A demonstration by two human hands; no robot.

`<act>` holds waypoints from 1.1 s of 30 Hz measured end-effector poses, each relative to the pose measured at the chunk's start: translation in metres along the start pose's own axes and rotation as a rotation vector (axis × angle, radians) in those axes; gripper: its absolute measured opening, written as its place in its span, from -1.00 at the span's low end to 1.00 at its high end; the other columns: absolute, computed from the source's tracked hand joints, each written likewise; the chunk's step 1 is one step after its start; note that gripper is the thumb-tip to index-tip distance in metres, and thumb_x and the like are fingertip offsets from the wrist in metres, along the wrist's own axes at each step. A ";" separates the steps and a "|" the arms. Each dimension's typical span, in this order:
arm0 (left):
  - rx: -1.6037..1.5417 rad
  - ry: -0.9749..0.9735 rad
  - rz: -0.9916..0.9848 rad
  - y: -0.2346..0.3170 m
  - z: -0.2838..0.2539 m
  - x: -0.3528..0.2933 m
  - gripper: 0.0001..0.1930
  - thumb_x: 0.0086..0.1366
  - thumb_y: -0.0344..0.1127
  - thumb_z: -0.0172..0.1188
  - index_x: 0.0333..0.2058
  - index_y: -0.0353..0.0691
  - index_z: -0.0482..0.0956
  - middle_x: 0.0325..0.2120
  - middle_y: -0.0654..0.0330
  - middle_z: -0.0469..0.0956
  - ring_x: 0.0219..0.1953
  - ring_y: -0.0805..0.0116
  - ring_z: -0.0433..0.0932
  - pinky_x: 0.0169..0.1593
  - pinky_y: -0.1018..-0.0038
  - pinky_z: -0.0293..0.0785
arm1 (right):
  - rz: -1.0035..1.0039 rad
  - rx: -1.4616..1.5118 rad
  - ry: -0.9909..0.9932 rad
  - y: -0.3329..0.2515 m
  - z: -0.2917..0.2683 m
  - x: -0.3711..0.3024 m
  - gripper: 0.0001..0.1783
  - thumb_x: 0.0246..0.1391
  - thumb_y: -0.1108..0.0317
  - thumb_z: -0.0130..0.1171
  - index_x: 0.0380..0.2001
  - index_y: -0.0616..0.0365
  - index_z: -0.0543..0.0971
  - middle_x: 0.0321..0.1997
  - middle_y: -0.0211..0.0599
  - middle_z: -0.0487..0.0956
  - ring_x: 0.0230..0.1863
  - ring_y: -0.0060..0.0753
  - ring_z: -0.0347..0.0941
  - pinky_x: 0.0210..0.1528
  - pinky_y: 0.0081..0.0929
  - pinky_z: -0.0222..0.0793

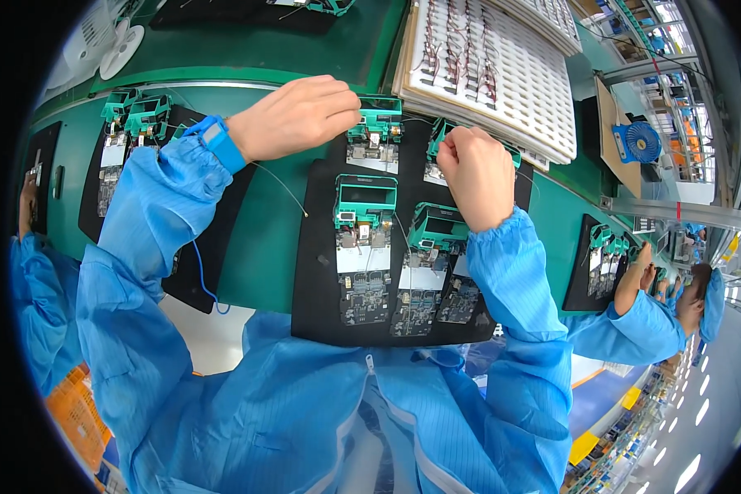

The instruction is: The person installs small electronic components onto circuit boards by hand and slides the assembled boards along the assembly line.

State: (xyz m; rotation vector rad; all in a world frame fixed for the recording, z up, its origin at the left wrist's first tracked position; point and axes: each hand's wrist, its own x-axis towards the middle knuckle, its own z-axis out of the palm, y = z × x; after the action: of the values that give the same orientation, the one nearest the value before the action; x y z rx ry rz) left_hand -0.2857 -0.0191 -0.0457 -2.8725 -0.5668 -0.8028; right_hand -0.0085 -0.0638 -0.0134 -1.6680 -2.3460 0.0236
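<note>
The black rectangular work mat (321,272) lies on the green bench (263,239), its far edge crowded by a stack of white perforated trays (510,82) at one o'clock. The left hand (296,115) pinches the teal plastic fixture with circuit board (376,132) at its left edge. The right hand (475,169), fingers curled shut, grips a second teal fixture (439,136) at eleven o'clock of its knuckles.
</note>
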 end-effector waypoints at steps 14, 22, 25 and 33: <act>0.003 -0.045 0.052 -0.010 0.001 -0.001 -0.86 0.04 -0.46 0.20 -0.39 -0.29 0.46 -0.38 0.14 0.45 -0.28 0.19 0.49 -0.16 0.34 0.49 | 0.318 0.345 -0.223 0.014 0.003 0.020 -0.81 -0.11 0.30 0.25 -0.49 0.20 0.67 -0.50 -0.13 0.66 -0.41 -0.09 0.63 -0.26 -0.26 0.51; -0.228 0.065 -0.216 -0.002 0.015 -0.002 -0.90 0.15 -0.51 0.18 -0.39 -0.30 0.42 -0.41 0.10 0.44 -0.30 0.11 0.47 -0.18 0.29 0.45 | 0.371 0.445 -0.197 0.017 0.007 0.014 -0.82 -0.05 0.35 0.20 -0.48 0.26 0.64 -0.56 -0.16 0.65 -0.50 -0.20 0.63 -0.33 -0.34 0.51; -0.310 0.064 -0.323 0.002 0.014 -0.001 -0.89 0.16 -0.53 0.19 -0.38 -0.29 0.41 -0.41 0.10 0.44 -0.32 0.08 0.47 -0.23 0.27 0.44 | 0.359 0.456 -0.193 0.013 0.006 0.012 -0.84 -0.01 0.39 0.16 -0.48 0.29 0.61 -0.60 -0.19 0.64 -0.54 -0.28 0.64 -0.35 -0.39 0.52; -0.282 0.031 -0.408 0.008 0.010 -0.001 -0.91 0.16 -0.51 0.16 -0.38 -0.30 0.42 -0.43 0.09 0.44 -0.36 0.08 0.47 -0.27 0.25 0.43 | 0.344 0.412 -0.205 0.019 -0.001 0.008 -0.86 0.01 0.42 0.12 -0.49 0.27 0.57 -0.64 -0.23 0.63 -0.55 -0.32 0.64 -0.39 -0.41 0.51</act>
State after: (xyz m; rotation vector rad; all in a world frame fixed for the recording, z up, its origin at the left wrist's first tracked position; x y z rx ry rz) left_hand -0.2792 -0.0245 -0.0550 -3.0269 -1.1463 -1.0551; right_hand 0.0065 -0.0497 -0.0142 -1.8880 -1.9688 0.7206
